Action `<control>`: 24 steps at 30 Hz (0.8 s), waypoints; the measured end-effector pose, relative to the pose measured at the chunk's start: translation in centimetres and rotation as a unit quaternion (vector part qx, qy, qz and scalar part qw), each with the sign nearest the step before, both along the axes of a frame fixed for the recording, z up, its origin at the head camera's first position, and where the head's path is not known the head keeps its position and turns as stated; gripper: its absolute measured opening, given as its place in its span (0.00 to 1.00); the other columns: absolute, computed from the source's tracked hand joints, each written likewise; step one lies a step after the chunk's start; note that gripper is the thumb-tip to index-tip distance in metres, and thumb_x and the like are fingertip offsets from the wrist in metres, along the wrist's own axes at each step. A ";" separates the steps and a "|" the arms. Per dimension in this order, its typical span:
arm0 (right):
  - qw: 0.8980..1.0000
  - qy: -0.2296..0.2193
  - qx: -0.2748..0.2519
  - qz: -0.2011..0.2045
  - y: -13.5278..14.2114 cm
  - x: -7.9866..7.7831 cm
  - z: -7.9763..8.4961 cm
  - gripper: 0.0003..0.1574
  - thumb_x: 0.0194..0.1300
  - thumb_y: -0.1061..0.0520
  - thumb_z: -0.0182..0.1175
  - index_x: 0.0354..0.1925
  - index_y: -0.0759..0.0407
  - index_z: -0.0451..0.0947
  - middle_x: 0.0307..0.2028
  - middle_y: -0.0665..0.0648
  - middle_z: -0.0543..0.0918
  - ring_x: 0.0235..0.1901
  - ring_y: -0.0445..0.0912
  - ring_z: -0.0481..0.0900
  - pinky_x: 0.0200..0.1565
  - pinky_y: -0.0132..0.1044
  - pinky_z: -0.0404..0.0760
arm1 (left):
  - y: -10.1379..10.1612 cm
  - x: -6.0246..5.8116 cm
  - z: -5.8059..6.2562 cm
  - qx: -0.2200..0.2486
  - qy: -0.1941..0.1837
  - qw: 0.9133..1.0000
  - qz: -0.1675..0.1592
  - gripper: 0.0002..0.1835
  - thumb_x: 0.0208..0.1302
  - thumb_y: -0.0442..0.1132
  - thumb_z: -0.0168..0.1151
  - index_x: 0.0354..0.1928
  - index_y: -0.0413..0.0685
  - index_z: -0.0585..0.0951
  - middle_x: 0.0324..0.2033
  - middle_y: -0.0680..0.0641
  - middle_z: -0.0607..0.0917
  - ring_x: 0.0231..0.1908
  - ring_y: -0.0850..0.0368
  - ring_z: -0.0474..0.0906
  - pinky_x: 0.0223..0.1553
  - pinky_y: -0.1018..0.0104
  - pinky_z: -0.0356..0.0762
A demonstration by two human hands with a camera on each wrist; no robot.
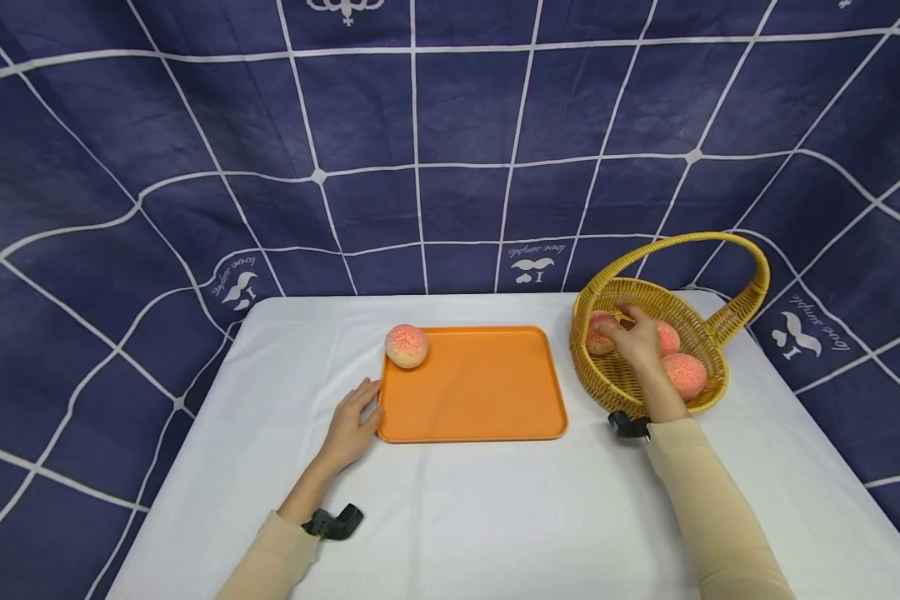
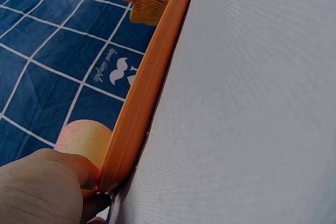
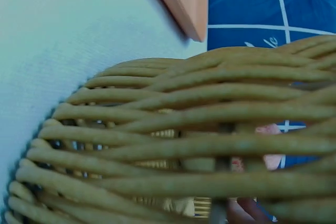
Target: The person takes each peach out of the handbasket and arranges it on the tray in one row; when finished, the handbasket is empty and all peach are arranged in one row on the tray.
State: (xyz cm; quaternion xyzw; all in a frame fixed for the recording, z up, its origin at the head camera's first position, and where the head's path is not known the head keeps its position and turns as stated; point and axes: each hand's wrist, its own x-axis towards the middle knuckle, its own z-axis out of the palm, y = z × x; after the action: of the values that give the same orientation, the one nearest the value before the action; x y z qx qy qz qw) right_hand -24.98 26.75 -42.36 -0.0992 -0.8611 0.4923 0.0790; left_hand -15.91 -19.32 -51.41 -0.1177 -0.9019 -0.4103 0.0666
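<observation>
My left hand [image 1: 352, 427] rests on the white table, its relaxed fingers touching the left edge of an orange tray [image 1: 480, 392]. On the tray's back left corner sits a round bun [image 1: 407, 346] with a speckled pink top and pale base; the left wrist view shows this bun [image 2: 86, 140] just past the hand. My right hand [image 1: 637, 337] reaches into a yellow wicker basket [image 1: 607, 390] and grips a bun [image 1: 598, 333] at its left side. Two more buns [image 1: 685, 376] lie in the basket to the right of that hand. Woven strands mostly hide the right fingers in the right wrist view.
The basket's tall arched handle [image 1: 750, 287] rises over its back right side. A white cloth [image 1: 450, 517] covers the table. Behind and beside it hangs a dark blue curtain [image 1: 465, 200] with white grid lines.
</observation>
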 end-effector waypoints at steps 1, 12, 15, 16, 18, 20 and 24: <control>1.000 -0.007 0.000 -0.001 0.0 0.0 0.0 0.41 0.63 0.55 0.65 0.70 0.62 0.64 0.71 0.64 0.64 0.66 0.64 0.67 0.54 0.39 0.75 | 0.0 0.0 0.0 0.001 0.000 1.000 0.000 0.26 0.68 0.33 0.57 0.67 0.33 0.69 0.66 0.32 0.70 0.71 0.37 0.59 0.73 0.40 0.51; 0.999 -0.046 -0.006 0.005 0.0 0.1 -0.4 0.40 0.62 0.63 0.62 0.70 0.68 0.61 0.70 0.71 0.63 0.66 0.62 0.65 0.52 0.33 0.73 | 0.2 0.4 -0.4 0.003 0.001 1.000 -0.002 0.25 0.68 0.32 0.57 0.66 0.33 0.70 0.66 0.33 0.71 0.71 0.37 0.59 0.73 0.39 0.51; 0.998 -0.056 0.005 0.024 0.0 -0.3 -0.6 0.43 0.61 0.64 0.63 0.70 0.69 0.59 0.69 0.73 0.63 0.67 0.63 0.63 0.63 0.47 0.70 | 0.2 0.3 -0.4 0.001 0.004 1.000 0.001 0.26 0.68 0.32 0.57 0.67 0.34 0.70 0.66 0.33 0.71 0.71 0.37 0.59 0.73 0.40 0.51; 0.998 -0.059 0.007 0.032 0.0 -0.4 -0.7 0.43 0.61 0.64 0.63 0.71 0.69 0.58 0.69 0.74 0.63 0.67 0.64 0.62 0.65 0.51 0.68 | 0.1 0.3 -0.3 0.000 0.005 1.000 0.002 0.26 0.68 0.32 0.57 0.67 0.34 0.70 0.67 0.33 0.71 0.71 0.37 0.59 0.73 0.40 0.51; 0.997 -0.065 0.012 0.041 -0.1 -0.7 -0.8 0.45 0.60 0.65 0.63 0.71 0.69 0.57 0.68 0.75 0.62 0.66 0.65 0.63 0.66 0.54 0.68 | 0.1 0.3 -0.3 -0.001 0.005 1.000 0.004 0.26 0.68 0.32 0.57 0.67 0.34 0.70 0.67 0.33 0.70 0.71 0.37 0.59 0.73 0.40 0.51; 0.997 -0.066 0.010 0.044 -0.1 -0.8 -1.0 0.45 0.59 0.66 0.62 0.72 0.68 0.56 0.68 0.76 0.62 0.65 0.65 0.64 0.65 0.54 0.69 | 0.0 0.3 -0.3 0.000 0.003 1.000 0.004 0.26 0.68 0.32 0.57 0.67 0.34 0.70 0.67 0.33 0.70 0.71 0.37 0.59 0.73 0.40 0.51; 0.996 -0.075 0.015 0.046 0.0 -0.8 -1.0 0.45 0.60 0.67 0.60 0.73 0.67 0.54 0.68 0.76 0.62 0.65 0.66 0.65 0.63 0.54 0.70 | 0.0 0.2 -0.2 0.001 0.001 1.000 0.005 0.26 0.68 0.32 0.57 0.67 0.34 0.70 0.67 0.33 0.70 0.71 0.37 0.59 0.73 0.40 0.50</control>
State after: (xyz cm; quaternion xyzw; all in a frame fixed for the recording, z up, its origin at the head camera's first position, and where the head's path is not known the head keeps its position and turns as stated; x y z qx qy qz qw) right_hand -25.81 26.72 -43.34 -0.0949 -0.8756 0.4737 -0.0071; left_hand -15.74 -19.29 -51.60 -0.1132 -0.9022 -0.4104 0.0698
